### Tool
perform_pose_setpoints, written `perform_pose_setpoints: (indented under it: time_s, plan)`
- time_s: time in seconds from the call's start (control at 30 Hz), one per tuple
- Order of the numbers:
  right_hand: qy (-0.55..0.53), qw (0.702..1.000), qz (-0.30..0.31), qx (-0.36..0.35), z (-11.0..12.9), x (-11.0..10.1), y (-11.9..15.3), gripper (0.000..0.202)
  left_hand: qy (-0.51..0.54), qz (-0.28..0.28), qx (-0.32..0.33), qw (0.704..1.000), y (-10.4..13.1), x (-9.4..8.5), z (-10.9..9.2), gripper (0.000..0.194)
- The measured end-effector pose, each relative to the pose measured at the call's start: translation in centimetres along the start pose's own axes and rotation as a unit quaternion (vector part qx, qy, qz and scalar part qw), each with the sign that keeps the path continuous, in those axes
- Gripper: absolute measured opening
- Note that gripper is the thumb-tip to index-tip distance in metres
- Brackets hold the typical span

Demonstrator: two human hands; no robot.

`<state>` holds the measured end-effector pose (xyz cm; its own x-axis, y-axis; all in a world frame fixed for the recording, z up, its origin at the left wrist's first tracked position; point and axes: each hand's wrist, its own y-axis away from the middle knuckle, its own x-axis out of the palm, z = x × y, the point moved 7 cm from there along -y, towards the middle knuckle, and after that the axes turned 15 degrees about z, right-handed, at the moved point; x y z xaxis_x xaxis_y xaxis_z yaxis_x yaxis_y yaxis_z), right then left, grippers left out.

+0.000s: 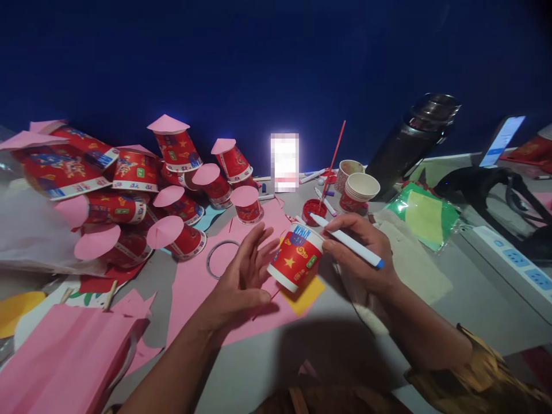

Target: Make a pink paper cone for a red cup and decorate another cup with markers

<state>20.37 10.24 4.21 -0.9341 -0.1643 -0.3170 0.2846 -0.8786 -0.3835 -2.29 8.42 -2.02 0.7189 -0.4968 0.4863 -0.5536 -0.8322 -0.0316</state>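
A red paper cup (296, 257) with a gold star and blue print is tilted between my two hands, above pink paper and a yellow piece. My left hand (246, 270) is at the cup's left, fingers spread and apart from each other, holding nothing. In my right hand (362, 247) a white marker (354, 247) with a blue end lies between thumb and fingers, its other end pointing up and left over the cup's rim. The right fingertips are at the cup's upper right edge. Beyond the cup stands a small pot of red paint (314, 211).
Several red cups with pink paper cones (175, 146) crowd the left. A tape ring (222, 259) lies on pink paper (194, 299). Behind are stacked cups (361, 190), a dark thermos (409, 144) and a lit phone (284, 163). A power strip (513, 256) is at right.
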Motion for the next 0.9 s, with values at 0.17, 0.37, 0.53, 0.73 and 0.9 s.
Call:
perform_pose_setpoints:
  time_s: [0.17, 0.37, 0.53, 0.73, 0.9]
  plan:
    - [-0.040, 0.996, 0.080, 0.027, -0.5, 0.9, 0.0, 0.016, -0.067, 0.041, -0.067, 0.995, 0.5, 1.4, -0.5, 0.109]
    - [-0.023, 0.996, 0.084, 0.032, -0.7, 2.0, 0.2, 0.015, -0.197, 0.047, -0.087, 0.975, 0.7, 2.4, -0.7, 0.108]
    - [0.041, 0.998, -0.029, -0.046, 0.9, 1.1, 1.0, 0.013, -0.370, -0.013, -0.004, 0.929, 0.2, 1.3, -2.4, 0.088]
    - [0.106, 0.983, 0.000, -0.149, 4.2, 2.8, 2.0, 0.009, -0.399, -0.051, 0.034, 0.915, 0.2, 1.1, -2.5, 0.085]
    - [0.139, 0.973, 0.019, -0.182, 5.0, 3.9, 2.0, 0.013, -0.367, -0.067, 0.048, 0.926, 0.2, 1.0, -2.4, 0.081]
